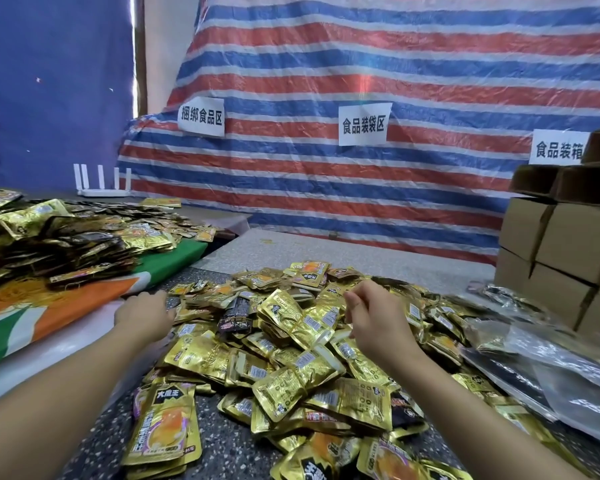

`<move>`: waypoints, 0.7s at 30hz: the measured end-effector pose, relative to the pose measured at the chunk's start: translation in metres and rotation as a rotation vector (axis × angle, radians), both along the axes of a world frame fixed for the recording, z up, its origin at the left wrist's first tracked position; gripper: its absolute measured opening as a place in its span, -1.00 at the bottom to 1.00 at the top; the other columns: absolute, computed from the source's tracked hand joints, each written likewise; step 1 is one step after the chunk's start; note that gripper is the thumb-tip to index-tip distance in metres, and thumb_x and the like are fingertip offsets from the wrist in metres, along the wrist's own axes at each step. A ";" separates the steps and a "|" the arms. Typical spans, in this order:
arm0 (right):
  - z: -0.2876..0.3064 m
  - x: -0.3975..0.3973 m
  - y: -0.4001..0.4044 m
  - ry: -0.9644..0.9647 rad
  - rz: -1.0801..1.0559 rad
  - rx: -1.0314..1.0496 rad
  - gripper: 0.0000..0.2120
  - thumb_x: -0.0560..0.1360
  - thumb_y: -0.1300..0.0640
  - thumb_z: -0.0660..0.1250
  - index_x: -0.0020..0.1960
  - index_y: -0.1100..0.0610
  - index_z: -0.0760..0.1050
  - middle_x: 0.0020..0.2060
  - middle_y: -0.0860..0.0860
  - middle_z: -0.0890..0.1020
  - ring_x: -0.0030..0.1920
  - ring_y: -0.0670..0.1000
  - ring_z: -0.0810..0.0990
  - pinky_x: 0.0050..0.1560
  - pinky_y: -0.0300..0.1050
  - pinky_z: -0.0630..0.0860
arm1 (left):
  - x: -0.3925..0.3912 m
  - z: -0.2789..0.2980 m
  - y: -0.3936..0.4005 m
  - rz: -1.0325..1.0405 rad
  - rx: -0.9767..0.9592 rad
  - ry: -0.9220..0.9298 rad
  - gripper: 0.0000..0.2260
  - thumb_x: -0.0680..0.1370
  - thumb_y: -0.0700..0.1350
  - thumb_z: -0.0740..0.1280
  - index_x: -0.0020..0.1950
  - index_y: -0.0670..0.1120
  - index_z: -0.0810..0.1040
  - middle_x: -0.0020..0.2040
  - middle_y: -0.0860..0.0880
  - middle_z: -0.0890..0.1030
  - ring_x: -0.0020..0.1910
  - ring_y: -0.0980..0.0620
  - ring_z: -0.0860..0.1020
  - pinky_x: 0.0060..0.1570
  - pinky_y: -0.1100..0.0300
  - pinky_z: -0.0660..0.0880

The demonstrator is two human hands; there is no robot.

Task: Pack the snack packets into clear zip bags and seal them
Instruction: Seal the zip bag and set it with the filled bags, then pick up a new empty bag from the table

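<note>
A big heap of gold foil snack packets (pixel 302 344) covers the speckled table in front of me, many tied in small bundles. My left hand (pixel 144 311) reaches over the heap's left edge, palm down; its fingers are partly blurred and I see nothing held. My right hand (pixel 371 317) hovers over the middle of the heap with loosely curled fingers and holds nothing I can make out. Clear zip bags (pixel 548 372), some filled with dark packets, lie in a stack at the right edge of the heap.
A second pile of packets (pixel 66 237) sits on a green, orange and white cloth (pixel 49 313) at the left. Stacked cardboard boxes (pixel 561 258) stand at the right. A striped tarp (pixel 326 116) with paper signs backs the table. A white router (pixel 103 183) stands far left.
</note>
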State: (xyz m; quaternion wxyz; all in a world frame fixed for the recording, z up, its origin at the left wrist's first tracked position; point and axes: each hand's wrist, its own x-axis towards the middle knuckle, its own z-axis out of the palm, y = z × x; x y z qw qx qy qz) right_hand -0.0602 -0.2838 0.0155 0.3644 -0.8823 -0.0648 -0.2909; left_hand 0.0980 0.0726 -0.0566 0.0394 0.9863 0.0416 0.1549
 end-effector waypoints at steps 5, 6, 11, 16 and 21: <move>-0.001 0.000 -0.003 0.075 0.004 0.118 -0.86 0.66 0.21 0.21 -0.05 0.04 0.43 -0.22 0.06 0.59 -0.27 0.05 0.58 -0.29 0.05 0.62 | 0.000 0.001 0.000 0.031 0.059 0.068 -0.79 0.62 0.03 0.17 0.11 -0.06 0.48 -0.04 -0.03 0.52 -0.03 -0.04 0.52 -0.19 0.12 0.48; -0.003 0.001 -0.004 0.085 0.005 0.117 -0.87 0.66 0.19 0.20 -0.04 0.04 0.43 -0.23 0.06 0.59 -0.31 0.02 0.56 -0.33 -0.01 0.59 | -0.001 0.002 -0.001 0.038 0.058 0.076 -0.82 0.62 0.00 0.17 0.06 -0.05 0.49 -0.08 -0.01 0.50 -0.07 -0.03 0.51 -0.22 0.13 0.47; -0.007 0.004 -0.007 0.077 -0.019 0.097 -0.72 0.69 0.05 0.14 -0.09 0.16 0.49 -0.40 0.00 0.49 -0.51 -0.15 0.31 -0.50 -0.22 0.27 | 0.000 0.005 -0.001 0.040 -0.094 0.110 -0.85 0.60 -0.07 0.16 -0.07 -0.06 0.49 -0.17 0.01 0.53 -0.15 0.02 0.52 -0.28 0.17 0.43; -0.003 0.000 -0.004 0.096 -0.012 0.166 -0.62 0.70 0.04 0.11 -0.16 0.24 0.49 -0.40 0.05 0.48 -0.39 0.05 0.44 -0.33 0.18 0.50 | -0.001 0.005 0.001 0.000 -0.294 0.151 -0.84 0.60 -0.15 0.18 0.06 -0.14 0.52 0.07 -0.13 0.59 -0.06 -0.06 0.50 -0.14 0.13 0.45; -0.005 -0.001 -0.001 0.110 -0.008 0.197 -0.60 0.70 0.04 0.11 -0.16 0.29 0.48 -0.40 0.07 0.47 -0.37 0.08 0.43 -0.33 0.10 0.44 | -0.010 0.000 -0.001 0.007 -0.323 0.027 -0.89 0.59 -0.25 0.18 0.03 -0.16 0.49 -0.06 -0.13 0.58 -0.13 -0.11 0.54 -0.13 0.00 0.53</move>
